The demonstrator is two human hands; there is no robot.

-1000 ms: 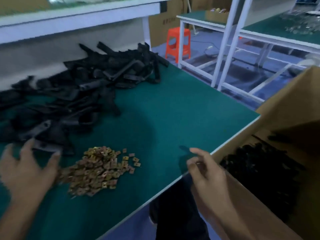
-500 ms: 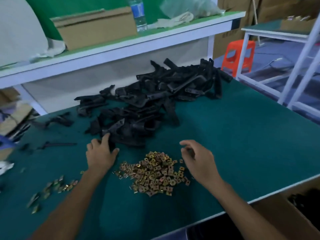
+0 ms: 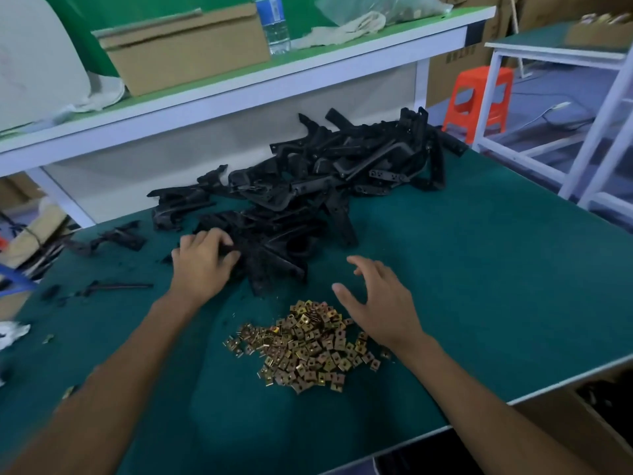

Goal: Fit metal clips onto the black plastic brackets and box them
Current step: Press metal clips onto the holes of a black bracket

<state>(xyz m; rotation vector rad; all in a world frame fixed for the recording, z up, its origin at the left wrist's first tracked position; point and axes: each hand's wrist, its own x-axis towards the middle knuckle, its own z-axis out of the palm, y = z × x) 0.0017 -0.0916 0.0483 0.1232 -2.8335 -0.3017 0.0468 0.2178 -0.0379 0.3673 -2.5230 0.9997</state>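
A big heap of black plastic brackets point(image 3: 318, 180) lies across the back of the green table point(image 3: 479, 269). My left hand point(image 3: 202, 262) is at the heap's near left edge, its fingers curled round one black bracket point(image 3: 233, 250). In front of the heap sits a pile of small brass-coloured metal clips point(image 3: 305, 347). My right hand point(image 3: 380, 303) hovers over the right side of that pile, fingers spread and holding nothing. A cardboard box point(image 3: 603, 416) with dark parts inside stands below the table's right front edge.
Loose black pieces point(image 3: 113, 238) and a thin black strip point(image 3: 116, 287) lie at the left. A raised shelf point(image 3: 239, 94) behind carries a cardboard box point(image 3: 185, 49), a water bottle point(image 3: 274, 22) and cloths. An orange stool point(image 3: 479, 97) and white table frames point(image 3: 589, 132) stand to the right.
My view swung left from the box to the table. My left hand reached into the heap's edge and closed on a bracket. My right hand came from the box to the clip pile.
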